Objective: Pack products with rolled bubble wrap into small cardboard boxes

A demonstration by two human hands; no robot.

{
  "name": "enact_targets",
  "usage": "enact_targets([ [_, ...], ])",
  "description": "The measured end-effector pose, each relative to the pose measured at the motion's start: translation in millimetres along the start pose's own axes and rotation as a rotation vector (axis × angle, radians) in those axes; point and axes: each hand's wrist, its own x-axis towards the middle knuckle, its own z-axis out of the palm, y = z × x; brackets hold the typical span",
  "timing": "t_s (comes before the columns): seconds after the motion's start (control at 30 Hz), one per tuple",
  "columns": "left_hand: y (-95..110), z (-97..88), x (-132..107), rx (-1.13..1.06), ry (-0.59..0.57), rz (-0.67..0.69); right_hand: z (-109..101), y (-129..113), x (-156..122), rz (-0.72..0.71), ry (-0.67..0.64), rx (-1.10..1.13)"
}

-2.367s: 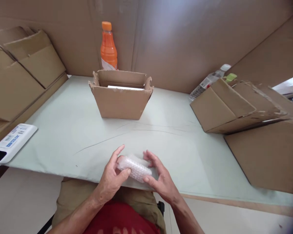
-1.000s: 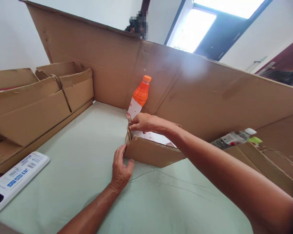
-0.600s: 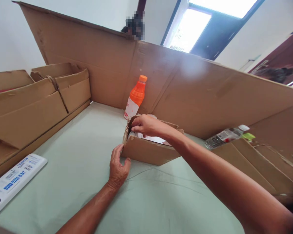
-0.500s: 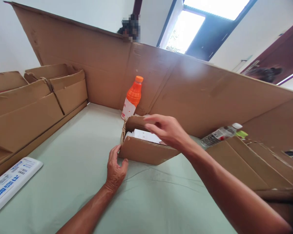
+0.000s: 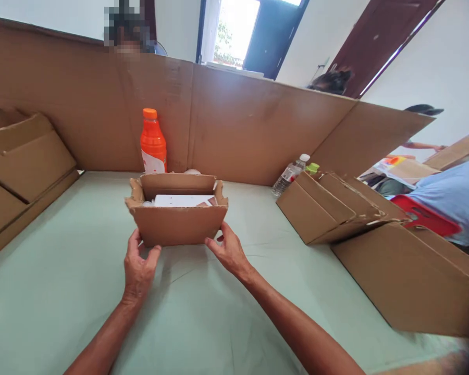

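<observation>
A small open cardboard box [image 5: 177, 225] stands on the pale green table [image 5: 203, 312] in front of me. A flat white item [image 5: 180, 200] lies inside it. My left hand [image 5: 138, 263] grips the box's lower left corner, thumb on the front face and fingers round the side. At the lower right corner my right hand [image 5: 229, 251] does the same, thumb along the front bottom edge. The bubble-wrapped bundle from earlier is not visible.
An orange bottle [image 5: 153, 143] stands behind the box against a cardboard wall [image 5: 250, 125]. A water bottle [image 5: 291, 175] lies at the right by flattened cartons [image 5: 328, 208] and a large cardboard sheet [image 5: 410, 271]. More flat cartons [image 5: 23, 166] lean at the left. A person in blue [image 5: 453, 198] sits at the far right.
My right hand put the bubble-wrapped bundle into the box, drew back out and came down to the box's right corner. My left hand stayed at the left corner. My view swung right.
</observation>
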Motion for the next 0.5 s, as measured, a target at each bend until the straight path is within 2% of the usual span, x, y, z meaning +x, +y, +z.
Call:
enact_targets([
  [0.1,15,9.7,-33,-0.040,-0.152,0.005,-25,16,-51,0.068,0.134,-0.022],
  [0.23,24,14.2,-90,-0.052,-0.393,0.014,-64,60,-147,0.168,0.348,-0.178],
  [0.33,25,7.1,-117,0.029,-0.441,0.038,-84,84,-202,0.211,0.421,-0.240],
  [0.4,26,3.4,-122,0.084,-0.412,0.089,-95,93,-217,0.199,0.403,-0.182],
  [0.5,33,3.1,-120,0.129,-0.384,0.148,-108,101,-208,0.133,0.323,-0.056],
])
